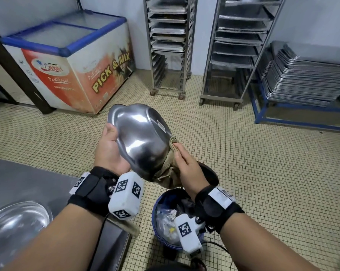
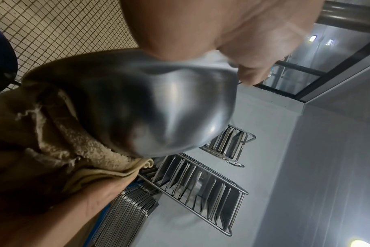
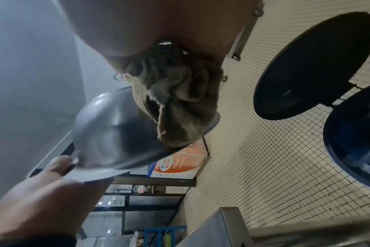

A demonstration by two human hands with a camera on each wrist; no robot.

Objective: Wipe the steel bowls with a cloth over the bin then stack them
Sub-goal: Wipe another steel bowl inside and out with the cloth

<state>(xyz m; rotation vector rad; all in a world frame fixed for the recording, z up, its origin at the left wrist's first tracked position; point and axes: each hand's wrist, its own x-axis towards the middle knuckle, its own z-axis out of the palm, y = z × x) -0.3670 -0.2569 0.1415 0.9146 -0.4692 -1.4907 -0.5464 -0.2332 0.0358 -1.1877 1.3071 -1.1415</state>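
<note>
Standing over the blue bin (image 1: 155, 210), lid swung open, crumpled rubbish inside.

Left hand (image 1: 108, 151) gripping the steel bowl (image 1: 139, 137) by its flared rim, thumb over the edge, fingers hidden behind. Bowl being held upturned and tilted, above and slightly beyond the bin's mouth.

Right hand (image 1: 186, 163) clamping the cloth (image 1: 168, 173) against the bowl's near edge, thumb on top, cloth wrapping over the rim; fingers hidden underneath, probably working the inside.

For a clean wipe, judging: turning the bowl by the rim with the left hand while dragging the cloth around, keeping the open side angled toward the bin so crumbs drop in. Rim thin and slick; firm thumb needed.

Materials: bowl thin polished steel, rounded dome, bright streaky reflections, small label (image 1: 161, 126) near the rim. Cloth tan terry, nubbly, frayed at one edge, bunching in soft folds.

Second steel bowl (image 1: 18, 222) resting on the steel counter (image 1: 18, 178) at left, likely the stacking spot.

Farther off: small-tile floor (image 1: 263, 173), chest freezer (image 1: 73, 61), tray racks (image 1: 169, 45), stacked flat trays (image 1: 306, 79).
</note>
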